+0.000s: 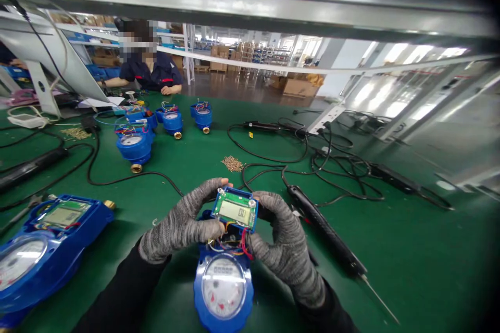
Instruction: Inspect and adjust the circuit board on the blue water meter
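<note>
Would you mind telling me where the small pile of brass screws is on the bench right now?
In the head view the pile of brass screws lies on the green mat at centre, beyond the circuit board held by both hands, beside the black cables.

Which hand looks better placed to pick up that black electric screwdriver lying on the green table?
Probably the right hand: the screwdriver lies just beside it, while the left hand is across the blue meter.

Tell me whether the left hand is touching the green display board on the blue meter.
Touching. The head view shows the left hand with fingertips on the display board's left edge, while the right hand grips the opposite edge above the blue meter.
</note>
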A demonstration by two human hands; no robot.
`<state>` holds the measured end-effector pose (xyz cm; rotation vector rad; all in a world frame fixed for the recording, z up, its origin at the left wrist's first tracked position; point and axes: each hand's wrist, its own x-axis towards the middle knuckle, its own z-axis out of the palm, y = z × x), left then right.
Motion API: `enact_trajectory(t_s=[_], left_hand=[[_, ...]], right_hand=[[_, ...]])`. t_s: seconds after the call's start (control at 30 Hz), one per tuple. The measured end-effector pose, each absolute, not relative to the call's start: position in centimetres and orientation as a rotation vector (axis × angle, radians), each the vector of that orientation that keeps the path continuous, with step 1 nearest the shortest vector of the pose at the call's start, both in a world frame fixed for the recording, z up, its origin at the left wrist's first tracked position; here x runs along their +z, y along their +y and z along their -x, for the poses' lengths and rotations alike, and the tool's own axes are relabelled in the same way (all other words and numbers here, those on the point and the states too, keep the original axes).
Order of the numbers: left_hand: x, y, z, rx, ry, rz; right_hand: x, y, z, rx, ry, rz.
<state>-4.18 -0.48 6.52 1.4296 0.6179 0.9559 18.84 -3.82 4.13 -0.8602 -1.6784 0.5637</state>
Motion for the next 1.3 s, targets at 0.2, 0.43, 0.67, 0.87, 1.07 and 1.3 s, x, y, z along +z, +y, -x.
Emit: enact_trajectory(t_s=[0.2,0.43,0.67,0.87,1.07,1.3], left_hand=[[5.6,-1.2,3.6,0.824,0.594,-1.293],[5.0,-1.8,1.8,1.015,0.758,-1.332],[4.9,-2.0,1.8,1.132,0.766,-1.433],[4.3,-1.9,2.0,1.157,0.737,-1.395],[3.4,-1.5,2.3,1.174,0.684,-1.412],[3.3,-1.1,2.2,1.110,0.557,-1.311]], right_hand=[[3.0,-3.7,-18.1,0.582,-1.552,0.913],[2.8,-3.8,-18.5,0.551,-1.592,0.921],[2.8,-4.0,-18.3,0.400,-1.661,0.911],[2.8,-4.3,-18.4,0.363,-1.678,0.884],[2.5,-4.6,-18.3,0.411,-1.646,0.877],[2.2,-4.7,-18.1,0.478,-1.588,0.849]])
